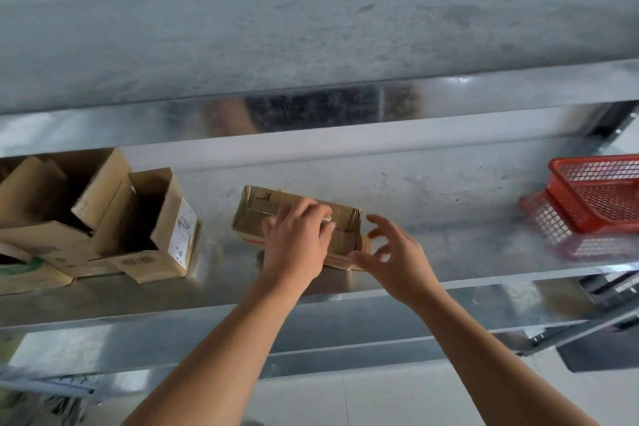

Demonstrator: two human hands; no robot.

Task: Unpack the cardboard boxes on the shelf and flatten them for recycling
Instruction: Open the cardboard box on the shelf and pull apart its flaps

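Shelf: shiny metal deck at your chest, with another metal shelf over it and pale floor showing below.
Small box: closed cardboard box lying flat in the middle of the deck, flaps folded in on top, long side towards you.
Left hand: your left hand is down on the box top, fingers bent over the far flaps; something glints at the fingertips and you can't tell if it's a grip or just pressure.
Right hand: your right hand hovers at the box's right end, fingers spread wide and holding nothing, thumb right at the near corner.
Neighbours left: tall open box with a white label stands near the small box but apart from it; behind and touching it is a wider open box, flaps up.
Corner: a green-printed box sits at the frame's left edge.
Contents: both open boxes are dark inside, too dark to tell.
Right end: red mesh basket, blurred, well apart from your hands.
Path: nothing lies between your hands and the small box.
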